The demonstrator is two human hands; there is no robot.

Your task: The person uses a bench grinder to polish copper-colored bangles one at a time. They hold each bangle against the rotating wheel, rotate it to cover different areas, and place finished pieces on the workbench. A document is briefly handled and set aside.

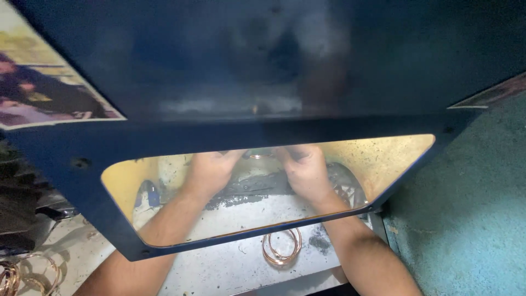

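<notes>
Filling most of the frame, closest to my view, a dark blue metal hood (263, 60) is looming over everything, with a wide cut-out window (383, 159) along its lower edge glowing yellow from the light inside. On the right side of the frame a rough teal wall (471, 219) is running down to the bottom corner. Below the hood, a grimy whitish work surface (219, 268) is stretching across the bottom centre. I am reaching both forearms up from the bottom edge and through the window. At the centre, my left hand (211, 167) and my right hand (307, 170) are curling close together around a small round ring-shaped piece (262, 155) sitting between them at the top edge of the opening; whether the fingers are actually pinching it or only resting against it I cannot tell. Behind the hands a dark smeared patch is showing. A coil of copper wire (282, 248) is lying on the surface at bottom centre, well apart from both hands, and more copper loops (22, 274) are lying at the bottom left corner.
</notes>
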